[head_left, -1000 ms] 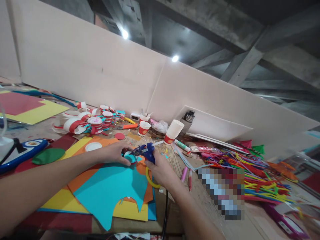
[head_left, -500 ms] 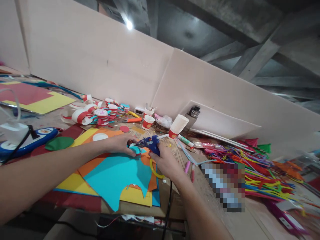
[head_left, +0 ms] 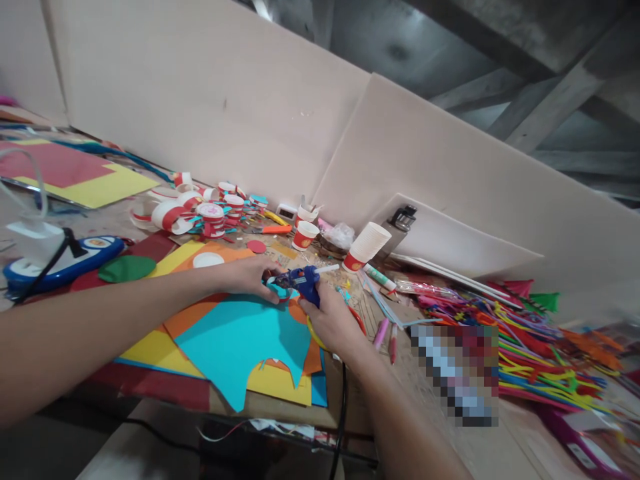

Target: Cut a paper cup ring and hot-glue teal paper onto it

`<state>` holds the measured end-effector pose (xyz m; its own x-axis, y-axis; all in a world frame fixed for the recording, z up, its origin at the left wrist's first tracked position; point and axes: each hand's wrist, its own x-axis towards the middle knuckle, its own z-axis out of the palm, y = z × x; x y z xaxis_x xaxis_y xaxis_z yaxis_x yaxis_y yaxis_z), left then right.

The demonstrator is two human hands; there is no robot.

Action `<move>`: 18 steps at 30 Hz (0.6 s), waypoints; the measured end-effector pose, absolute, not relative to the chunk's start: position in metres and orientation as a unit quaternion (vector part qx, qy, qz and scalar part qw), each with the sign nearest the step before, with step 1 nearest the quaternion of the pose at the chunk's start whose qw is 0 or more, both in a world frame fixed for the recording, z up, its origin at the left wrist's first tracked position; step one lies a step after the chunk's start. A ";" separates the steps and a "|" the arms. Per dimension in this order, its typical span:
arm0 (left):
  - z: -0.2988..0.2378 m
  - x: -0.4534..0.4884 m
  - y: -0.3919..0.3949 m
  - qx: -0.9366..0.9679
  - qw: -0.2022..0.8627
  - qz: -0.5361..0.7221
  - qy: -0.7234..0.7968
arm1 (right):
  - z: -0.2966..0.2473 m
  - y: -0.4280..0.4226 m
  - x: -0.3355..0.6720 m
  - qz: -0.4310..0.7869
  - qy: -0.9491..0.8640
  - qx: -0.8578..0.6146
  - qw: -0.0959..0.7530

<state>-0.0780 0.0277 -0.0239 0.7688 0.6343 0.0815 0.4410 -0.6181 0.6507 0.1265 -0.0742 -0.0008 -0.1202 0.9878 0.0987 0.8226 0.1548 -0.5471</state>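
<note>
The fingers [head_left: 320,301] of the right hand [head_left: 336,325] are curled tight round the grip of a blue glue gun [head_left: 301,278]. Its nozzle points left at a small round piece [head_left: 278,289], teal with red. The left hand [head_left: 249,275] pins that piece down, fingertips closed over its near edge, so most of it is covered and its exact shape is hard to make out. Both sit at the top edge of a teal paper sheet [head_left: 240,343] with a jagged cut lower edge. The sheet lies over orange paper [head_left: 186,321] and yellow paper [head_left: 149,348]. A black cord [head_left: 343,413] drops from under the right wrist and runs off the bottom of the view. A yellow ring [head_left: 311,331] is half hidden beneath the right palm.

To the right, pink markers [head_left: 383,331] lie beside a pixelated patch [head_left: 453,373] that hides whatever is there. Beyond it spreads a heap of bright pipe cleaners [head_left: 530,350], blurred at the far edge.

The worn wooden table [head_left: 510,443] is crowded. A white paper cup [head_left: 369,244] leans near the gun, and red-and-white paper rings [head_left: 167,215] are piled behind. Pale smooth boards [head_left: 225,113] wall the table in, under rough grey concrete beams [head_left: 505,40].
</note>
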 end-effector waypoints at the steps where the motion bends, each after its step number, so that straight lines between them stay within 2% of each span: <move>1: -0.024 -0.078 0.028 0.885 0.316 0.153 0.307 | -0.001 -0.073 0.126 0.184 -0.723 -0.628 0.222; 18: -0.020 -0.079 0.025 0.885 0.303 0.135 0.327 | 0.005 -0.082 0.125 0.115 -0.720 -0.660 0.183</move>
